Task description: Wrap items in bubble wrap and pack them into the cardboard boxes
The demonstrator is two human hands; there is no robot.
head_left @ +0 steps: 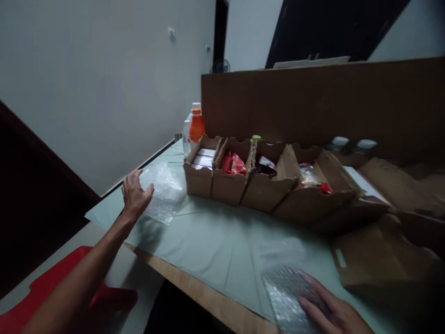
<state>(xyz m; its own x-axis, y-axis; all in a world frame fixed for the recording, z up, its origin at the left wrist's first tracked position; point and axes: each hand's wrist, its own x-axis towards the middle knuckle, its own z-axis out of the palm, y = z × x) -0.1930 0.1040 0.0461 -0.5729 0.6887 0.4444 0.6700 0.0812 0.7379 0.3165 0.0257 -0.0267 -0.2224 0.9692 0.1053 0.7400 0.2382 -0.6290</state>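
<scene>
1. Head view: left hand (135, 195), fingers spread and holding nothing, rests on the edge of a bubble wrap sheet (164, 191) left of the cardboard trays (243, 181).
2. Right hand (332, 313) lies flat, fingers extended, on a second bubble wrap piece (287, 292) at the near table edge (208, 297).
3. Progress: neither sheet lifted; trays remain filled and unwrapped.

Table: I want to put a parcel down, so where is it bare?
The widest free patch of the table cover lies between the row of cardboard boxes and the near edge, bounded by the left hand over bubble wrap and the right hand on another sheet. The right end is crowded with flat cardboard.
</scene>
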